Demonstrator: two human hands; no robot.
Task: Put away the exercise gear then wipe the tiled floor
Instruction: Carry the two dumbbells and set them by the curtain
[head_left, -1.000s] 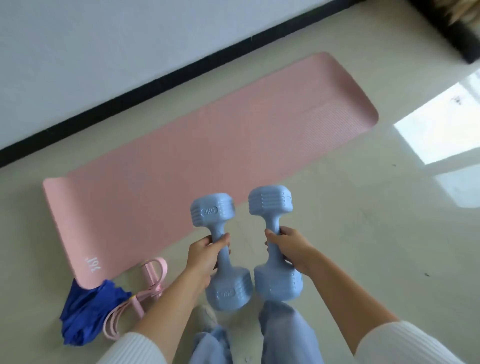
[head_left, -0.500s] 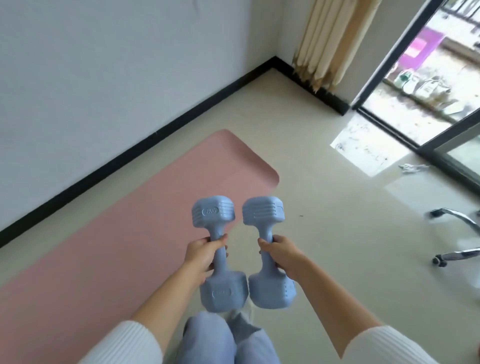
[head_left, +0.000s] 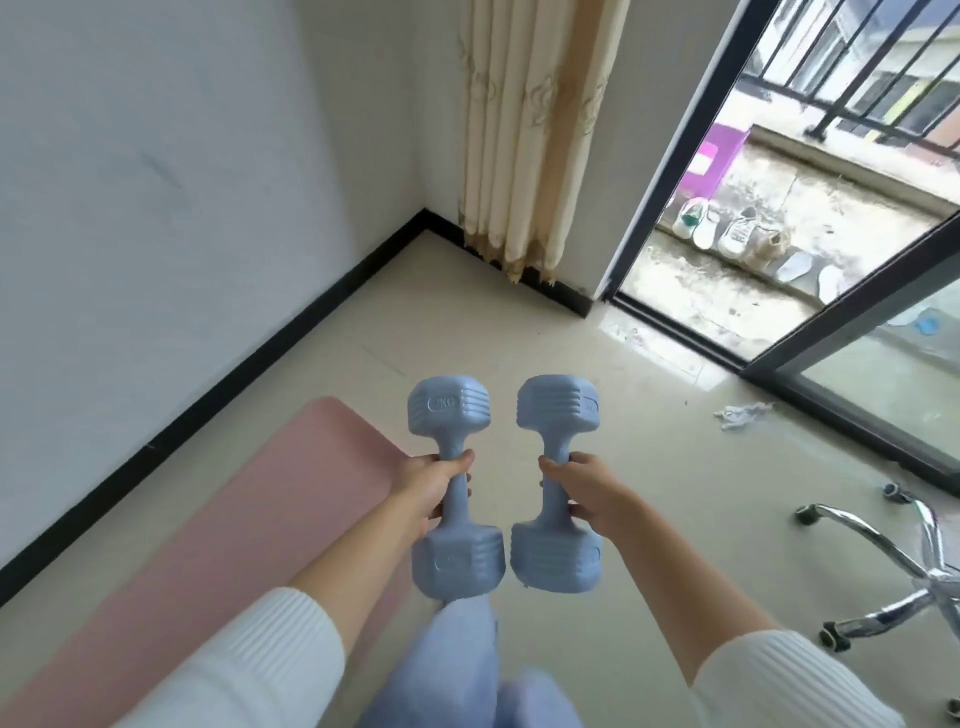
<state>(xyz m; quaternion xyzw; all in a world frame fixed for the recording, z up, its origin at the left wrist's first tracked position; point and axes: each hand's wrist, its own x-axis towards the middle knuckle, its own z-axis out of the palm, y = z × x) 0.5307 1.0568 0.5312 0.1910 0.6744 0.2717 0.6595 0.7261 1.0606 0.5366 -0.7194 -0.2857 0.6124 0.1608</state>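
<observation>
Gripping two blue dumbbells, one per hand, held upright side by side out in front, above the tiled floor (head_left: 519, 322). Left hand (head_left: 434, 486) clenched round the handle of the left dumbbell (head_left: 448, 408). Right hand (head_left: 587, 491) clenched round the handle of the right dumbbell (head_left: 558, 402). Lower heads just beside each other, a thin gap showing. Both weights off the floor, over the knees.

Pink mat (head_left: 249, 519) flat on the floor to the left, along the wall, not rolled. Ahead: room corner, cream curtain (head_left: 519, 130), open sliding door (head_left: 670, 176) onto a balcony with shoes (head_left: 727, 231). Small whitish scrap (head_left: 743, 414) on the floor near the door track, maybe a rag, cannot tell. Chrome chair base (head_left: 883, 540) at right.

Step, as judged: put-away part of the task, dumbbells first, mid-carry. No shelf, box or rack in view, so drop-off spot unknown. Mat not handled yet, wiping not begun.

Next move likely calls for: picking a storage spot, then lowering both weights slowly and setting them on a flat face so nothing rolls. No dropping on tile. Watch footing near the mat edge and the chair legs. Hands free after that for rolling the mat, then for finding a cloth for the floor.
</observation>
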